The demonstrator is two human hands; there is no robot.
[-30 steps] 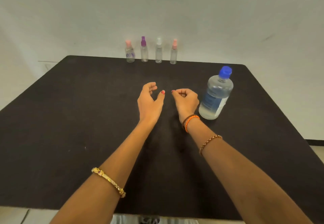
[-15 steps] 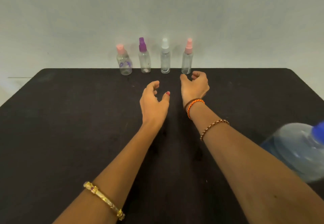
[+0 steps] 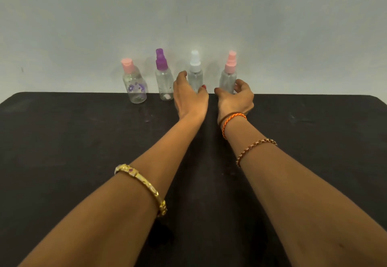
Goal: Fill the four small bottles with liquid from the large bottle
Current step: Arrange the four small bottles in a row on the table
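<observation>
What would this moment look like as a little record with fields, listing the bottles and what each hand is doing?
setting: black table against a pale wall
small bottles: four in a row at the far edge, all capped
bottle 1: flowered bottle, pink cap
bottle 2: purple-capped spray bottle
bottle 3: white-capped spray bottle
bottle 4: pink-capped spray bottle
left hand: fingers spread around bottle 3, grip unclear
right hand: fingers curving around bottle 4, grip unclear
large bottle: out of view
filling: not started

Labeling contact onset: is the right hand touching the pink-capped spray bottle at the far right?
Cannot tell. In the head view the right hand curls around the base of the pink spray bottle, thumb and fingers flanking it, but the hand hides any gap or contact.
</observation>
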